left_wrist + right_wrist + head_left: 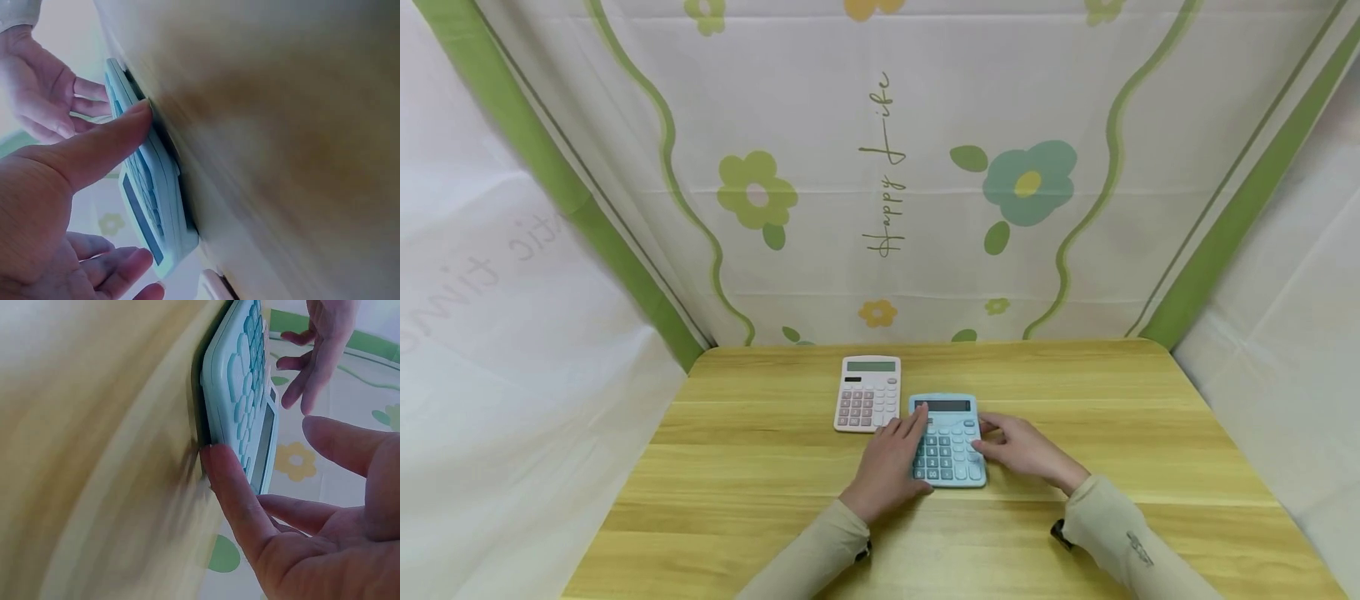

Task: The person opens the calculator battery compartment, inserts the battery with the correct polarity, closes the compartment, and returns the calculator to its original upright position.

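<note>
A light blue calculator (953, 446) lies face up on the table, its dark display at the far end. My left hand (889, 468) reaches over its left side with fingers extended toward the display. In the left wrist view, that hand's thumb (100, 153) lies straight against the calculator's edge, and its other fingers are loosely bent. At the right edge is my right hand (1024, 450), fingers spread. The right wrist view shows one extended fingertip (225, 462) at the calculator's side, with the thumb (344, 447) held away above the keys.
A pale pink calculator (887, 375) lies flat just behind and left of the blue one. The wooden table (722, 508) meets a flower-printed cloth (820, 108) at its back edge. More white cloth (497, 358) hangs at both sides.
</note>
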A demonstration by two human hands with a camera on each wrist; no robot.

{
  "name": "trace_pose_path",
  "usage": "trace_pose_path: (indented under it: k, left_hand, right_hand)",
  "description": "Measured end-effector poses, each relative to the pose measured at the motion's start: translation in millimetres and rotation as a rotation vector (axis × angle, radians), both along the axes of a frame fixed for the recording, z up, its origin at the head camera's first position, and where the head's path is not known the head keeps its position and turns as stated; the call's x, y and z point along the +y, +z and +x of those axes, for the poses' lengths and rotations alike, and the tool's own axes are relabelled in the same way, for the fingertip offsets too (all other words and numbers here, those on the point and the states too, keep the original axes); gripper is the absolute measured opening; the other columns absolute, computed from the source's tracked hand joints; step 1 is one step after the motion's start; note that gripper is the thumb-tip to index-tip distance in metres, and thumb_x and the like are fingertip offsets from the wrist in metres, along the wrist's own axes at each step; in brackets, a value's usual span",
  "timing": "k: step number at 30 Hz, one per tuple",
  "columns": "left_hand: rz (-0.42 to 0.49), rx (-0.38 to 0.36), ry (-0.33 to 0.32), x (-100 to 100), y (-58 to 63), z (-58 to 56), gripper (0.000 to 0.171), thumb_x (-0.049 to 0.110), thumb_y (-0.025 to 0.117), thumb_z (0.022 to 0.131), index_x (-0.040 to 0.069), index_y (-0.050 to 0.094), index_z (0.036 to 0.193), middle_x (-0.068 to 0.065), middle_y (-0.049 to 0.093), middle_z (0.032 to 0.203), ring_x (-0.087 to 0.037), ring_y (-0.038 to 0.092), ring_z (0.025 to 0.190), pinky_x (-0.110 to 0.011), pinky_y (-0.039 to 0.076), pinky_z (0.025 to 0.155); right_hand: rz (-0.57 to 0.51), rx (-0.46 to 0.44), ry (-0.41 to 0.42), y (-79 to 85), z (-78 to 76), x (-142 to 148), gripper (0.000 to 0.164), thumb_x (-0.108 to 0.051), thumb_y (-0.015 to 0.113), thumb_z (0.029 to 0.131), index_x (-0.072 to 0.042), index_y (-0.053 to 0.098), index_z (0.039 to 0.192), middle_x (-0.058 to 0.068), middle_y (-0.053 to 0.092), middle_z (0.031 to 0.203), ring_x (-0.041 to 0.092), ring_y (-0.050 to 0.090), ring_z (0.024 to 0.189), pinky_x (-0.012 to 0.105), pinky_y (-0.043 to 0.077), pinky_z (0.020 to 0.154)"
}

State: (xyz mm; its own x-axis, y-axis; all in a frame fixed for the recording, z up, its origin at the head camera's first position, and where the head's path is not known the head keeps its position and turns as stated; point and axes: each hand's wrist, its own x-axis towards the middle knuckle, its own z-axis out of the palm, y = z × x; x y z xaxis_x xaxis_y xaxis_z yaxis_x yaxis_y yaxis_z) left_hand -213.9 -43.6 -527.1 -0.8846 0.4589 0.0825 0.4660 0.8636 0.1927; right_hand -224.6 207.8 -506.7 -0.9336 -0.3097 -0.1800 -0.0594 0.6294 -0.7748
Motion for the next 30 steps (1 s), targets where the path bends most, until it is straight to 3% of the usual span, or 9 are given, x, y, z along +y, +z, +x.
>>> trace_pose_path:
  k: [12,19,30]
  left_hand:
    - [-0.030,0.056,0.020,1.2,1.4,-24.8,0.122,0.046,0.095,0.071,0.011,0.025,0.165,-0.002,0.038,0.167,-0.025,0.052,0.139,-0.044,0.045,0.113]
    - [-0.030,0.089,0.036,-1.3,-2.7,-34.4,0.118,0.046,0.093,0.074,0.010,0.027,0.165,-0.003,0.041,0.165,-0.025,0.054,0.135,-0.043,0.047,0.110]
    - [-0.025,0.044,0.054,-0.7,-2.2,-48.7,0.115,0.043,0.090,0.078,0.010,0.024,0.165,-0.004,0.037,0.167,-0.029,0.048,0.143,-0.047,0.042,0.116]
  right_hand:
    - [0.026,0.021,-0.022,1.6,-22.3,-7.0,0.055,-0.024,0.065,0.103,0.001,0.051,0.150,0.024,0.061,0.140,0.036,0.066,0.119,0.055,0.054,0.102]
    - [0.027,0.043,0.007,-1.4,-35.7,-11.0,0.052,-0.025,0.062,0.105,0.000,0.053,0.149,0.027,0.060,0.141,0.040,0.064,0.122,0.058,0.052,0.104]
    - [0.015,0.042,-0.003,-1.7,-52.0,-18.6,0.055,-0.025,0.060,0.105,0.000,0.048,0.152,0.027,0.056,0.146,0.045,0.060,0.128,0.060,0.047,0.110]
